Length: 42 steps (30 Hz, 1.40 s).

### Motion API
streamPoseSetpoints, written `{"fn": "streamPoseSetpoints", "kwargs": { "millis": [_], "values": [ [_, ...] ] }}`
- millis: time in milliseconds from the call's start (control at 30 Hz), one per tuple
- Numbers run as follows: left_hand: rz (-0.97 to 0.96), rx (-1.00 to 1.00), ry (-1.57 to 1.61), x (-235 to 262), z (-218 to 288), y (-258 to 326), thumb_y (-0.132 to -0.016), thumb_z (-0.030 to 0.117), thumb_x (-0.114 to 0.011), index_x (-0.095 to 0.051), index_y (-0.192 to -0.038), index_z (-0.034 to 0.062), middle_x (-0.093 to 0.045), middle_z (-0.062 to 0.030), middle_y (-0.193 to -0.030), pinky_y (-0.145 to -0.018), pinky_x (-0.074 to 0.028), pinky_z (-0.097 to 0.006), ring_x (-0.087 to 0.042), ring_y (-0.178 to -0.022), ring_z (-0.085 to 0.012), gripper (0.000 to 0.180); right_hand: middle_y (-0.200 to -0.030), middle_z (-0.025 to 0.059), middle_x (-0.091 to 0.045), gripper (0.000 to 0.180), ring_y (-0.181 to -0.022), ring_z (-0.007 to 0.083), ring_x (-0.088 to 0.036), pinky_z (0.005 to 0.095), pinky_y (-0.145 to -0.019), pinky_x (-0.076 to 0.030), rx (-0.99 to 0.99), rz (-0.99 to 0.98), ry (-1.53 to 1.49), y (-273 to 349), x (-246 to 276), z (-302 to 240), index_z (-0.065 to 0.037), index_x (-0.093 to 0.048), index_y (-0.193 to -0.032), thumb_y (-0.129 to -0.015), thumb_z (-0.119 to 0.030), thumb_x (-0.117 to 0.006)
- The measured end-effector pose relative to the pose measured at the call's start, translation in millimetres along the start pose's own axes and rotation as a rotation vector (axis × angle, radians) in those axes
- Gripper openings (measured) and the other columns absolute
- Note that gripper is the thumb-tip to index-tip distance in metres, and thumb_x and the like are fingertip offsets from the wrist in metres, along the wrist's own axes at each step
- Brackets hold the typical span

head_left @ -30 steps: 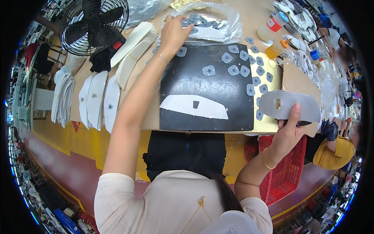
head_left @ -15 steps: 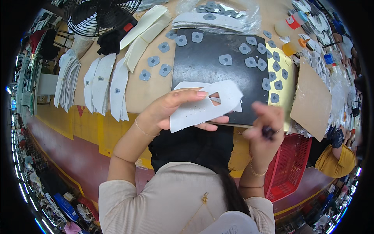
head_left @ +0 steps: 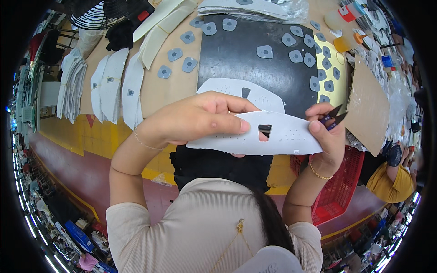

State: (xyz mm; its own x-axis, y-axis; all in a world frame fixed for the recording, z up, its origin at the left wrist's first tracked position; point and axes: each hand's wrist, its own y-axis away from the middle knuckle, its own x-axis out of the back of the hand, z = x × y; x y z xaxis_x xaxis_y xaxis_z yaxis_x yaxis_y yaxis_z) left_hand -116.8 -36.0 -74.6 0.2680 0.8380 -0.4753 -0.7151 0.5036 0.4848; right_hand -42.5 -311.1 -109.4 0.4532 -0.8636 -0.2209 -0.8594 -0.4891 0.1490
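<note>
At the black mat's (head_left: 236,63) six o'clock, my left grip (head_left: 198,119) pinches the white panel (head_left: 291,136); my right grip (head_left: 331,139), curled round snips (head_left: 334,119), touches its three-o'clock end. Blades should point clear.

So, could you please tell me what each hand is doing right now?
Left hand: closed, holding the white panel.
Right hand: closed on dark snips, thumb at the panel's right end.

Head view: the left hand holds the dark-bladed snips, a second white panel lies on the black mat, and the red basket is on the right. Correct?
The hand is wrong: the head view shows the snips in the right hand. The second white panel does lie on the black mat, and the red basket is on the right.
</note>
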Motion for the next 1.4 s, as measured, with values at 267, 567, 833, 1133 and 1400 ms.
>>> {"fn": "streamPoseSetpoints", "kwargs": {
  "millis": [267,567,833,1133,1400],
  "values": [
    [0.197,-0.155,-0.444,-3,-2,3,-0.09,0.012,-0.067,-0.067,-0.106,-0.0001,-0.068,-0.0039,-0.093,-0.07,-0.048,-0.025,-0.061,-0.08,-0.0093,0.02,-0.078,0.002,-0.06,0.031,-0.069,0.0057,-0.053,0.0183,-0.062,-0.039,0.18,-0.044,0.142,4,13,-17,0.005,-0.066,-0.097,-0.075,-0.009,-0.082],
    [0.791,-0.93,-1.307,-16,-29,-27,-0.073,0.002,-0.075,-0.067,-0.092,0.006,-0.057,-0.0067,-0.077,-0.065,-0.049,-0.032,-0.06,-0.073,-0.024,0.021,-0.074,0.0071,-0.068,0.027,-0.06,0.0104,-0.054,0.0231,-0.054,-0.036,0.483,0.007,0.355,17,-36,-36,-0.001,-0.073,-0.082,-0.06,-0.004,-0.088],
    [0.509,-0.626,-0.09,-20,-38,-23,-0.096,0.005,-0.055,-0.061,-0.126,-0.0003,-0.068,-0.0156,-0.113,-0.085,-0.055,-0.031,-0.07,-0.098,-0.0208,0.031,-0.071,0.0043,-0.065,0.032,-0.06,0.0162,-0.063,0.0264,-0.052,-0.039,0.637,-0.283,0.783,16,-63,-8,-0.007,-0.071,-0.081,-0.06,-0.023,-0.088],
    [0.317,-0.578,0.184,-38,-28,-9,-0.096,0.002,-0.057,-0.043,-0.138,-0.0061,-0.059,-0.021,-0.127,-0.098,-0.052,-0.035,-0.062,-0.117,-0.0273,0.045,-0.092,0.0105,-0.059,0.05,-0.073,0.0225,-0.06,0.0304,-0.062,-0.049,0.57,0.099,0.689,25,-48,-1,-0.006,-0.061,-0.115,-0.073,-0.018,-0.084],
    [0.256,-0.592,0.292,-33,-31,-10,-0.094,-0.003,-0.059,-0.045,-0.137,-0.0031,-0.062,-0.0179,-0.124,-0.099,-0.05,-0.033,-0.062,-0.116,-0.0235,0.044,-0.104,0.0079,-0.057,0.05,-0.085,0.0174,-0.06,0.0282,-0.068,-0.052,0.693,0.099,0.933,18,-50,-6,-0.013,-0.071,-0.118,-0.07,-0.004,-0.082]
  ]
}}
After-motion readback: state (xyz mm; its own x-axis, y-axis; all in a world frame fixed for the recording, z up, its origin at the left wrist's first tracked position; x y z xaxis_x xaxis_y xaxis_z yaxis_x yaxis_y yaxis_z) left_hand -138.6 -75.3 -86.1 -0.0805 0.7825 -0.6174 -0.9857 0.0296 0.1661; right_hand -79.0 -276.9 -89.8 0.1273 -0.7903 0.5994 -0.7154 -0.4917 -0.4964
